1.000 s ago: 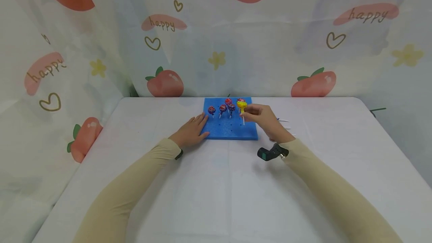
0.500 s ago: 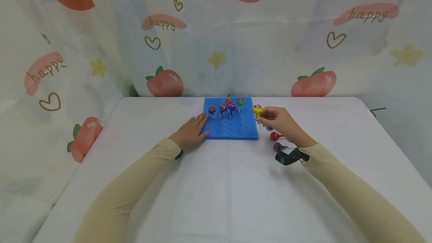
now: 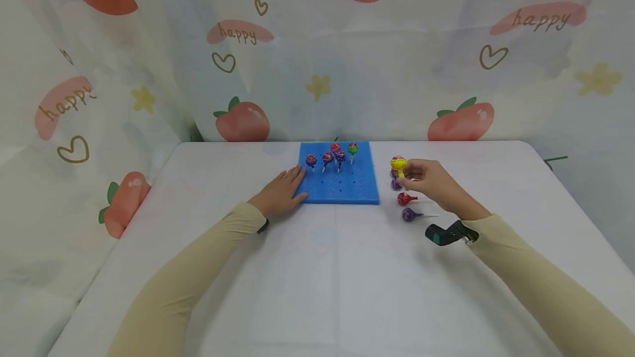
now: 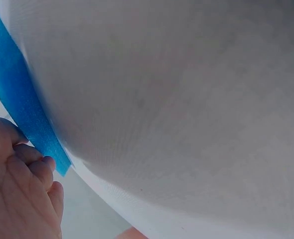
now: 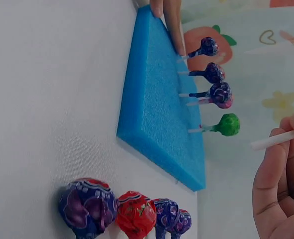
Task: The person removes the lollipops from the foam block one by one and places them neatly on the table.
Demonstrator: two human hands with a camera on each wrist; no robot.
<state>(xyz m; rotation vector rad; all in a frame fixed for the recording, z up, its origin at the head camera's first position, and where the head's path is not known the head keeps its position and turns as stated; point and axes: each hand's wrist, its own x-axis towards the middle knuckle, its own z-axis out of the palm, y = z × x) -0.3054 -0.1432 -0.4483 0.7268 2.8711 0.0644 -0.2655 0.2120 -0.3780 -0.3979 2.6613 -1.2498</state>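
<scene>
A yellow lollipop point(image 3: 398, 165) is pinched between the thumb and fingers of my right hand point(image 3: 428, 183), to the right of the blue foam board point(image 3: 342, 196). In the right wrist view its white stick point(image 5: 274, 141) sticks out past the fingertips. My left hand point(image 3: 279, 193) rests at the board's left edge with fingers extended. Standing in the board toward its far side are a green lollipop point(image 3: 353, 149), a pink-red one point(image 3: 335, 147) and several dark-wrapped ones point(image 5: 214, 73). Small holes dot the nearer part of the board.
On the white tabletop point(image 3: 307, 269), right of the board, lie a red lollipop point(image 3: 404, 198), a purple one point(image 3: 410, 214) in front of it, and further purple ones point(image 3: 396, 184) partly behind my right hand. A printed curtain point(image 3: 372, 76) hangs behind the table.
My right hand, holding the yellow lollipop, has moved rightward from over the board to above the loose lollipops, uncovering the green one. My left hand has stayed in place.
</scene>
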